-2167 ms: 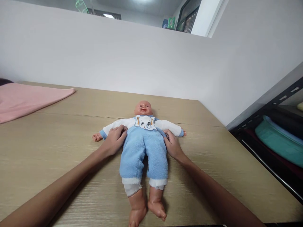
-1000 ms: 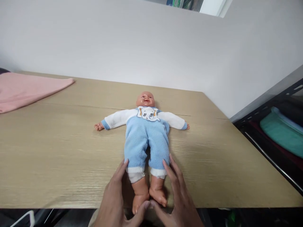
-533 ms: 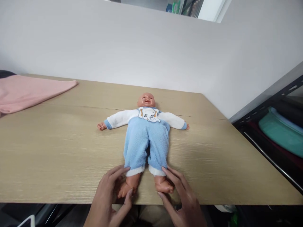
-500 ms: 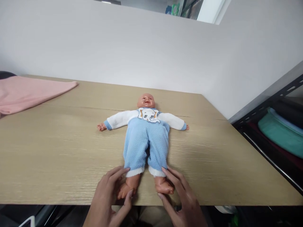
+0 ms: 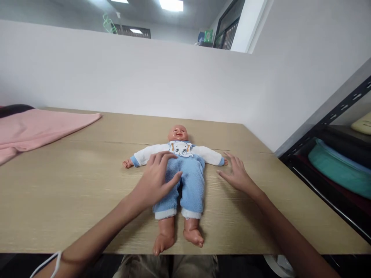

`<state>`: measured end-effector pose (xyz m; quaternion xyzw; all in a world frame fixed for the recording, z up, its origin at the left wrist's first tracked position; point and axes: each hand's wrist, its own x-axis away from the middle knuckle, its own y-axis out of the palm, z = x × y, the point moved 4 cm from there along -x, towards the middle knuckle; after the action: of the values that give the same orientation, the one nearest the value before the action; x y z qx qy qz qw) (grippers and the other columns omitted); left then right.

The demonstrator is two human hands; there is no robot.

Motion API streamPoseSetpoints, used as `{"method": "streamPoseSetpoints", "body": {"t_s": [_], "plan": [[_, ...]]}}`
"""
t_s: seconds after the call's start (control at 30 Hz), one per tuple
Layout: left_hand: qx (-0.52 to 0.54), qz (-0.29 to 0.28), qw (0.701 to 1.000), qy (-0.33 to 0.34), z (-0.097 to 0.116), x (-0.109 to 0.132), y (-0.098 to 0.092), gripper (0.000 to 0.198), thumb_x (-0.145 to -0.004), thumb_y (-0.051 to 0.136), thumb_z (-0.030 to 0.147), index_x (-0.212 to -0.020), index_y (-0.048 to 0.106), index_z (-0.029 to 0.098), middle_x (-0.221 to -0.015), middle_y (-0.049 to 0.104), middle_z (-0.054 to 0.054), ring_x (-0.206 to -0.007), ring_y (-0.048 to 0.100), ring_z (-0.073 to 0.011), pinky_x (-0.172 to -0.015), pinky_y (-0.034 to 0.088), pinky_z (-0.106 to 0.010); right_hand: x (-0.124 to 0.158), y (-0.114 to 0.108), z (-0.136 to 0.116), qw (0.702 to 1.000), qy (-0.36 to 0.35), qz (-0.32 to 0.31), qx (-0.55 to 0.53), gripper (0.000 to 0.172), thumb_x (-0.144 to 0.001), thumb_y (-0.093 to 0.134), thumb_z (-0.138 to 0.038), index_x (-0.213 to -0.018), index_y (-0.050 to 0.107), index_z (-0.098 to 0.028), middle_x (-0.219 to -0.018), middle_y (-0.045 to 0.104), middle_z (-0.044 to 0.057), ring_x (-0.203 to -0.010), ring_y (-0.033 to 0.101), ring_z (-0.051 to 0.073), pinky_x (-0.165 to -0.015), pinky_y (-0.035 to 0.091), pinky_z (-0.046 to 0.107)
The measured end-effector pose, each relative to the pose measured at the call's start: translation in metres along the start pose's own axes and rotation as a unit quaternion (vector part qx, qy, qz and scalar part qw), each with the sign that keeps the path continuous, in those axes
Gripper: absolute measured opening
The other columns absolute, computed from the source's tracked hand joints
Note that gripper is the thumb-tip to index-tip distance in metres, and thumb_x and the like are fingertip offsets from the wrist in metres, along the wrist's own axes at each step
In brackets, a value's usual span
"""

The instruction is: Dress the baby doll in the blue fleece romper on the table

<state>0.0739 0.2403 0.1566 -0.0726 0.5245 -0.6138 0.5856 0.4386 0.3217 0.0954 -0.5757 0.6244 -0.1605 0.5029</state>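
Observation:
A baby doll (image 5: 185, 181) lies on its back on the wooden table (image 5: 72, 193), arms spread. It wears a fluffy blue romper with white sleeves and an elephant bib; its bare feet reach the near edge. My left hand (image 5: 156, 178) hovers open over the doll's left side and belly, fingers spread, holding nothing. My right hand (image 5: 236, 173) is open and flat, just off the table by the doll's right sleeve and small hand.
A pink cloth (image 5: 34, 129) lies at the table's far left. A white partition wall (image 5: 145, 77) stands behind the table. To the right is a dark metal shelf (image 5: 333, 154) with a teal item (image 5: 339, 170) and other folded things on it.
Both hands have left the doll's feet and moved forward: the left over its torso, the right out beside its sleeve. The doll's legs lie straight. The camera has tilted up.

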Motion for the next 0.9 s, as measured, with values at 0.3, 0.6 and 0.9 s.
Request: {"method": "streamPoseSetpoints", "body": {"t_s": [0.3,0.6,0.9], "plan": [[-0.072,-0.173,0.977,0.101,-0.012,-0.141,0.103,0.072,-0.089,0.087,0.05,-0.144,0.06,0.013,-0.145,0.066,-0.024,-0.136,0.057,-0.0439,-0.115,0.049,-0.057,-0.041,0.011,0.001,0.98,0.011,0.029,-0.194,0.057,-0.084,0.087,-0.055,-0.125,0.068,-0.02,-0.12,0.08,0.015,-0.107,0.078,0.032,-0.098,0.064,0.047],[0.065,-0.097,0.99,0.083,-0.029,-0.155,0.104,0.04,-0.092,0.072,0.037,-0.127,0.069,0.017,-0.121,0.078,-0.015,-0.114,0.069,-0.0365,-0.104,0.053,-0.051,-0.018,0.028,-0.031,0.925,0.008,0.018,-0.38,0.094,-0.091,0.088,-0.055,-0.167,0.039,-0.031,-0.166,0.055,0.018,-0.144,0.065,0.031,-0.122,0.056,0.054],[0.401,0.114,0.901,-0.121,-0.084,-0.138,0.067,0.044,-0.083,0.084,0.05,-0.112,0.069,0.02,-0.116,0.079,-0.008,-0.116,0.072,-0.0324,-0.1,0.057,-0.041,-0.007,0.076,-0.078,0.941,-0.022,-0.1,-0.321,0.039,-0.103,0.073,-0.043,-0.139,0.066,-0.027,-0.142,0.072,0.013,-0.135,0.069,0.031,-0.121,0.055,0.059]]}}
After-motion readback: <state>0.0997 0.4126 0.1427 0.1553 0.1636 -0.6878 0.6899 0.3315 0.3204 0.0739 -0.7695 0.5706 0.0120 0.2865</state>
